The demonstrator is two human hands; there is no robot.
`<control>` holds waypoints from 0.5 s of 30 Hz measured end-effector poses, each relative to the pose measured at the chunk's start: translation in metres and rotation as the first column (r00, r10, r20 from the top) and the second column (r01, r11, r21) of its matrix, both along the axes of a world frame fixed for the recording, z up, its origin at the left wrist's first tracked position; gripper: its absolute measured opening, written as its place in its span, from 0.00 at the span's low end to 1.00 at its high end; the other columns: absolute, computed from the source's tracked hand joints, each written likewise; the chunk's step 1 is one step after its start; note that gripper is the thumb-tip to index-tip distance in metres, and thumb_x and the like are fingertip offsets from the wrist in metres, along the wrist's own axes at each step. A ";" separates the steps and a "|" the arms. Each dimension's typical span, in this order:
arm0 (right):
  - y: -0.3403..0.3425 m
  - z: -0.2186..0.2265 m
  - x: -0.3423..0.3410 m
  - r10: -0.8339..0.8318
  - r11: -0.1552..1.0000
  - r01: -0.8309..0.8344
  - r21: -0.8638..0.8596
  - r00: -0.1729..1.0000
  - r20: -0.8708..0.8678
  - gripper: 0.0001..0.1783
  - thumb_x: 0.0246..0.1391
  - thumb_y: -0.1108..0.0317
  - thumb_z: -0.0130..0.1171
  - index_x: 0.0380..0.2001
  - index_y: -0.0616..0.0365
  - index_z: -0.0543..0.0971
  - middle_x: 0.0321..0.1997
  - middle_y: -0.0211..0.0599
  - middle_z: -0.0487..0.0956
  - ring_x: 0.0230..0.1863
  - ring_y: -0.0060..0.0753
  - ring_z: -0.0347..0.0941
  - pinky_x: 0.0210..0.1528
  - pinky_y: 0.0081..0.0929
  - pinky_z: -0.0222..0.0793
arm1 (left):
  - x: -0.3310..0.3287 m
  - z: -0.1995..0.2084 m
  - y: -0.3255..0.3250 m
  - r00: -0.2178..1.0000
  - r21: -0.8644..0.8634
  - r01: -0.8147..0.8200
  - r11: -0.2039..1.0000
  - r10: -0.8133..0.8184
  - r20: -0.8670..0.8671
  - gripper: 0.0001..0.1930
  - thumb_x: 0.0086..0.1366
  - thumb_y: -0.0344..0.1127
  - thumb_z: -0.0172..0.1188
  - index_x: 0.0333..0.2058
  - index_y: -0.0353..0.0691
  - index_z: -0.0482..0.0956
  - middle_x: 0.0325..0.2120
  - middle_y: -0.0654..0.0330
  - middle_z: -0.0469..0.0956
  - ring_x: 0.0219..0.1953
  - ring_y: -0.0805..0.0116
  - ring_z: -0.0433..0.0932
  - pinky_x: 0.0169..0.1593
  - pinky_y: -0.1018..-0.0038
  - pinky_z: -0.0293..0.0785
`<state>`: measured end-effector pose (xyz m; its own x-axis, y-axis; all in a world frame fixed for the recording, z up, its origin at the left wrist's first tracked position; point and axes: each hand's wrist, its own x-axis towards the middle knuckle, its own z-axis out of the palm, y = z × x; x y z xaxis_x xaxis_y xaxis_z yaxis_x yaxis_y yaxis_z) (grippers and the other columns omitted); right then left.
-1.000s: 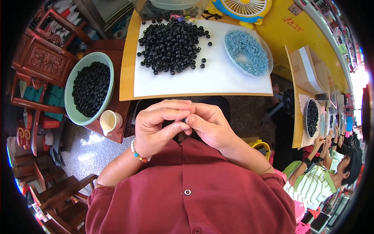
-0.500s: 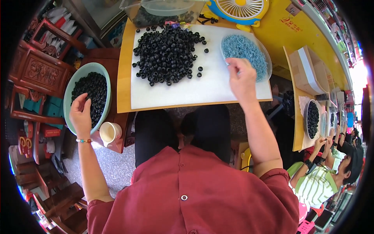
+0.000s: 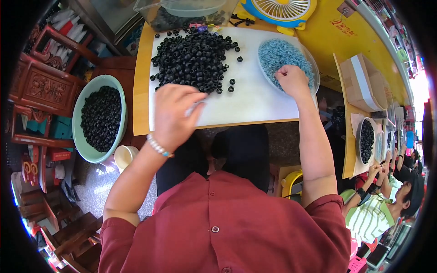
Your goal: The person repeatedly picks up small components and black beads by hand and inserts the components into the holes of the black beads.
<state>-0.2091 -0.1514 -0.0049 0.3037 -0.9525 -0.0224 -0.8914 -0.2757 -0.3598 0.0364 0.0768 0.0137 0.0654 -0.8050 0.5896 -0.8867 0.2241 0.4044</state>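
A heap of small black hollow plastic pieces [image 3: 193,59] covers the left part of a white board [image 3: 246,109]. At the heap's near edge, above the board, is my left hand [image 3: 175,113], slightly blurred, fingers stretched and thumb apart, with nothing seen in it. My right hand [image 3: 293,81] is over the near side of a clear round dish [image 3: 314,68] on the right. Small pale-blue translucent pieces [image 3: 282,54] fill that dish. The right thumb and fingers are pinched together at these pieces; whatever is between the fingertips is hidden.
A pale green basin [image 3: 76,129] of black pieces stands left, beside a cream cup [image 3: 124,157]. Behind the heap is a clear bin [image 3: 218,20]; a blue-and-yellow fan [image 3: 277,11] stands at the back. Another person [image 3: 378,209] works at a table [image 3: 348,150] on the right.
My left hand has moved right from the green basin to over the white board, its fingers spreading. My right hand has shifted slightly right, its fingertips now pinched at the blue pieces.
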 end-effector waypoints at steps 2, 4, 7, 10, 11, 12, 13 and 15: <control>0.000 0.000 -0.002 -0.008 1.000 0.008 -0.004 1.000 0.026 0.09 0.44 0.58 0.59 0.27 0.49 0.82 0.30 0.36 0.81 0.39 0.43 0.76 0.47 0.42 0.62 | -0.022 -0.006 -0.025 1.000 0.018 0.023 1.000 -0.024 0.015 0.08 0.47 0.31 0.65 0.29 0.45 0.81 0.29 0.65 0.76 0.37 0.63 0.71 0.45 0.68 0.63; 0.002 0.000 -0.005 0.021 0.992 -0.005 -0.125 0.992 0.127 0.10 0.42 0.63 0.61 0.26 0.58 0.80 0.26 0.38 0.80 0.29 0.34 0.76 0.34 0.29 0.69 | -0.033 -0.013 -0.044 0.993 0.029 0.014 0.999 -0.017 0.121 0.08 0.47 0.34 0.65 0.28 0.46 0.80 0.28 0.67 0.75 0.36 0.65 0.71 0.47 0.67 0.62; 0.001 -0.001 -0.015 0.045 0.997 -0.024 -0.067 0.939 0.341 0.09 0.42 0.69 0.61 0.28 0.62 0.79 0.25 0.35 0.79 0.26 0.24 0.73 0.32 0.22 0.67 | -0.039 -0.022 -0.062 0.974 0.063 0.010 0.998 -0.024 0.226 0.07 0.46 0.34 0.65 0.27 0.46 0.80 0.27 0.68 0.75 0.36 0.66 0.70 0.47 0.68 0.62; 0.006 0.000 -0.022 0.043 0.997 -0.070 0.026 0.825 0.563 0.09 0.45 0.73 0.60 0.32 0.63 0.78 0.27 0.30 0.78 0.28 0.18 0.71 0.33 0.16 0.65 | -0.042 -0.027 -0.072 0.956 0.059 0.036 0.998 -0.051 0.288 0.05 0.46 0.33 0.63 0.25 0.46 0.80 0.25 0.68 0.75 0.35 0.66 0.69 0.47 0.68 0.62; 0.012 0.003 -0.021 0.042 0.997 -0.070 0.027 0.824 0.566 0.09 0.45 0.73 0.60 0.32 0.63 0.78 0.27 0.30 0.78 0.28 0.18 0.71 0.33 0.16 0.65 | -0.041 -0.030 -0.074 0.955 0.061 0.036 0.998 -0.052 0.291 0.05 0.46 0.33 0.63 0.25 0.46 0.80 0.25 0.68 0.75 0.35 0.66 0.69 0.47 0.68 0.62; 0.020 0.011 -0.017 0.020 0.992 -0.095 0.081 0.756 0.654 0.09 0.45 0.73 0.60 0.33 0.63 0.79 0.28 0.31 0.79 0.29 0.18 0.72 0.35 0.17 0.66 | -0.040 -0.032 -0.075 0.949 0.060 0.033 0.998 -0.050 0.313 0.04 0.47 0.32 0.62 0.25 0.45 0.79 0.25 0.67 0.75 0.35 0.66 0.69 0.48 0.68 0.61; 0.030 0.018 -0.013 -0.009 0.983 -0.127 0.131 0.680 0.733 0.09 0.46 0.72 0.61 0.33 0.62 0.80 0.29 0.31 0.79 0.31 0.19 0.73 0.37 0.18 0.68 | -0.039 -0.032 -0.074 0.941 0.059 0.029 0.998 -0.047 0.335 0.04 0.47 0.31 0.62 0.25 0.45 0.79 0.24 0.67 0.75 0.35 0.66 0.70 0.48 0.69 0.61; 0.049 0.028 -0.007 -0.025 0.958 -0.225 0.180 0.558 0.829 0.09 0.48 0.73 0.59 0.35 0.63 0.79 0.30 0.31 0.79 0.33 0.18 0.72 0.38 0.16 0.65 | -0.045 -0.022 -0.070 0.970 -0.003 0.061 0.998 -0.059 0.234 0.05 0.48 0.30 0.61 0.27 0.44 0.80 0.24 0.65 0.75 0.34 0.65 0.70 0.46 0.69 0.63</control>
